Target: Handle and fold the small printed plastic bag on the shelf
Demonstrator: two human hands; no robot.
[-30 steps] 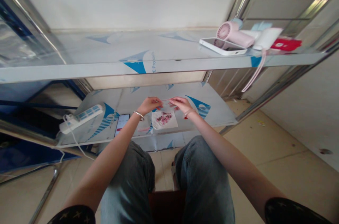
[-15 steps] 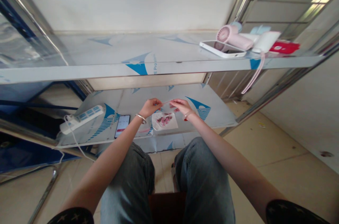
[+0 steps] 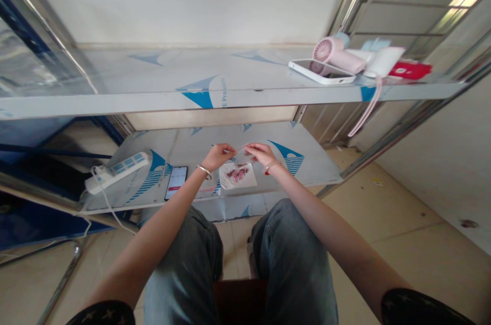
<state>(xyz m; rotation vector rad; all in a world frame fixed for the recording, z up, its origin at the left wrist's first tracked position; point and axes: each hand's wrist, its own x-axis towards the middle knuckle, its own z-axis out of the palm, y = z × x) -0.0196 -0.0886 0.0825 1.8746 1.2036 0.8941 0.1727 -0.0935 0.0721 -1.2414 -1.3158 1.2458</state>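
Observation:
Between my hands a thin pale string [image 3: 240, 148] is stretched above the lower shelf. My left hand [image 3: 218, 156] pinches one end of it with closed fingertips. At the other end, my right hand [image 3: 263, 153] pinches it between thumb and fingers. Just below my hands lies a white sheet or flat bag [image 3: 248, 180] with a pile of small pink and dark red beads [image 3: 236, 174] on it. Whether a bead is on the string is too small to tell.
A smartphone [image 3: 177, 181] lies left of the beads, and a white power strip [image 3: 118, 169] with a cable stands farther left. The upper shelf's edge [image 3: 257, 98] runs beyond my hands. It carries a white phone [image 3: 322, 72], a pink handheld fan [image 3: 337, 53] and a red packet [image 3: 410, 69].
Both hands keep the string stretched in almost the same place. The whole view has shifted very slightly; nothing else visibly differs.

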